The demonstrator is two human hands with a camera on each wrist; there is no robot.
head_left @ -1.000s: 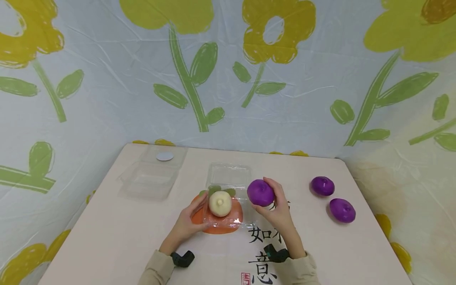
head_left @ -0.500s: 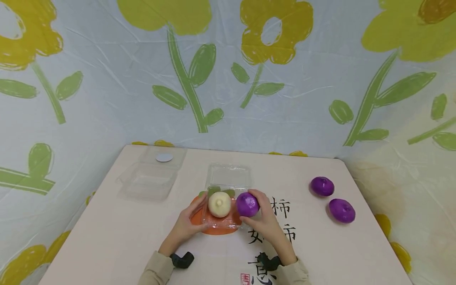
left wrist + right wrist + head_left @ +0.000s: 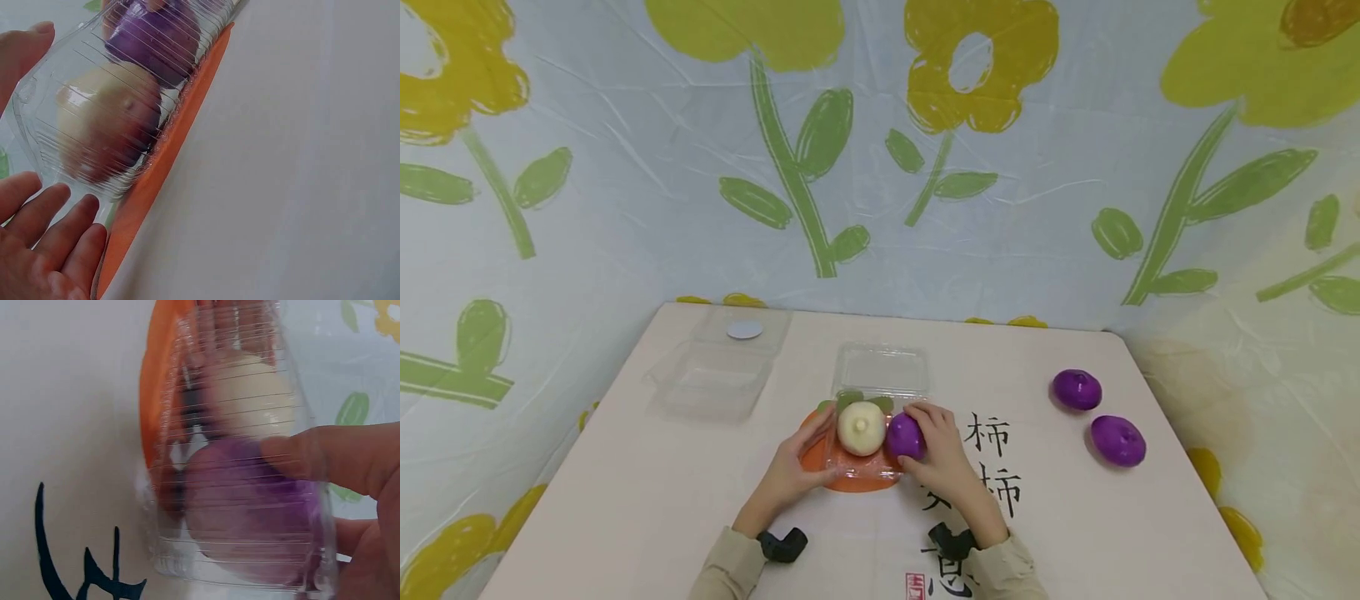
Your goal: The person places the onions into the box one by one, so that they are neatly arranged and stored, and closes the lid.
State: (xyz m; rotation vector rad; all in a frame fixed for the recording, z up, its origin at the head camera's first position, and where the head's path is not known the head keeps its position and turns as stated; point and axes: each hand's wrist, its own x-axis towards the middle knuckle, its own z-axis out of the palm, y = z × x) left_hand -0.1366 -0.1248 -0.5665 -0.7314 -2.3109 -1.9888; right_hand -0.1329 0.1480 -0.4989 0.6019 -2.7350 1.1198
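Observation:
A clear plastic clamshell container (image 3: 883,371) stands with its lid raised at the table's middle. Inside on the left sits a cream, onion-shaped bulb (image 3: 861,428) with a small nub. My right hand (image 3: 943,458) pinches a shiny purple onion (image 3: 906,436) beside it, thumb in front and fingers behind. In the right wrist view this onion (image 3: 244,506) shows blurred through the ribbed wall, low in the container. My left hand (image 3: 797,458) rests at the container's left end. The left wrist view shows its fingers (image 3: 65,215) loosely spread against the plastic, the thumb near the rim.
Two purple onions, one farther back (image 3: 1077,390) and one nearer (image 3: 1117,441), lie at the table's right. Another clear container (image 3: 715,375) stands opened at the back left. The table cloth has an orange printed fruit (image 3: 857,485) and black characters (image 3: 992,433). A flower-patterned curtain (image 3: 880,275) surrounds the table.
My right hand has moved left and down with the purple onion, from above the container's right side into it, beside the cream bulb. My left hand has stayed at the container's left end.

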